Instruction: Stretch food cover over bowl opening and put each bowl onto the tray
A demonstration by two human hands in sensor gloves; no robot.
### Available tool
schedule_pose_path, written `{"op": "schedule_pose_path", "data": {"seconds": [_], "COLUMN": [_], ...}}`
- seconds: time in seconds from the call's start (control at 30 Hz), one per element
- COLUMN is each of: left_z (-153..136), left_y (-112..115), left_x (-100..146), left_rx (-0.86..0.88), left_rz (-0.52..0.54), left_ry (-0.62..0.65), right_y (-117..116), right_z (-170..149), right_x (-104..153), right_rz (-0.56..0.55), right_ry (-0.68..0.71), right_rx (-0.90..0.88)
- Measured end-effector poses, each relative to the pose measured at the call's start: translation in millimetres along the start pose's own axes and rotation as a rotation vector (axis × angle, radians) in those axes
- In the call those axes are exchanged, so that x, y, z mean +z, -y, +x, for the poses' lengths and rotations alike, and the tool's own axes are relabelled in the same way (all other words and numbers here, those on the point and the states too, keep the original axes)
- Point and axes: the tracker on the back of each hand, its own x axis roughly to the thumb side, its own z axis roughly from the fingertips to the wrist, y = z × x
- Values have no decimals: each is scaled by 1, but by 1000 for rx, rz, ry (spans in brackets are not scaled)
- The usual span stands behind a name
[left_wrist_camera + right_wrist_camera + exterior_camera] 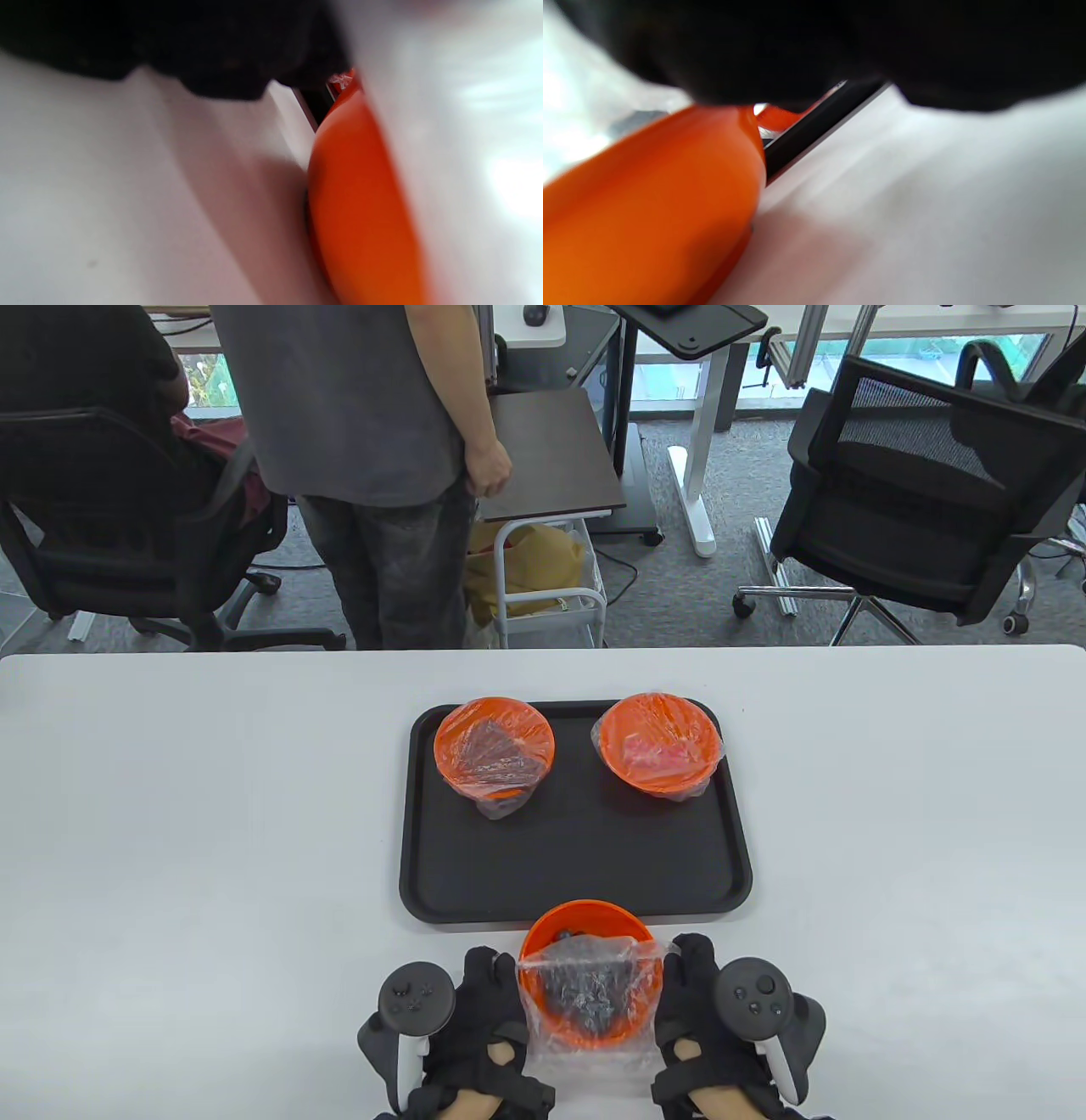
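Both hands, left hand (484,1010) and right hand (691,1005), pinch the clear food cover (585,984) over the near orange bowl (585,929) beside the tray (577,865).

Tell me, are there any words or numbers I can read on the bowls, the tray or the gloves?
None can be read. The three orange bowls, the black tray and the gloves show no lettering. The buttons on the left tracker and right tracker are too small to read.

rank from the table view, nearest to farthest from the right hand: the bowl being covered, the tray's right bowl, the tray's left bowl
1. Bowl being covered, right beside the right hand.
2. Right bowl, far right of the tray.
3. Left bowl, far left of the tray.
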Motion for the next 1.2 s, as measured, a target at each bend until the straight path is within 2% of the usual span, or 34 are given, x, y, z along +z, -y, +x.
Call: {"op": "schedule_pose_path", "data": {"seconds": [0.1,0.37,0.77,1.2], "left_z": [1,3,8,10], "left_y": [1,2,4,2], "left_x": [0,-4,-7,-19], "left_rx": [-18,-57,-192,-193], "left_rz": [3,-5,4,-15], "left_ry": [0,-28,-31,-28], "right_y": [-1,-4,-6,-7], "right_z": [3,2,5,4], "right_x": [-1,-6,-8,-17], "right_rz": [-16,16,10,103], "right_ry": [31,-8,12,32], "right_rx": [86,98,184,166]}}
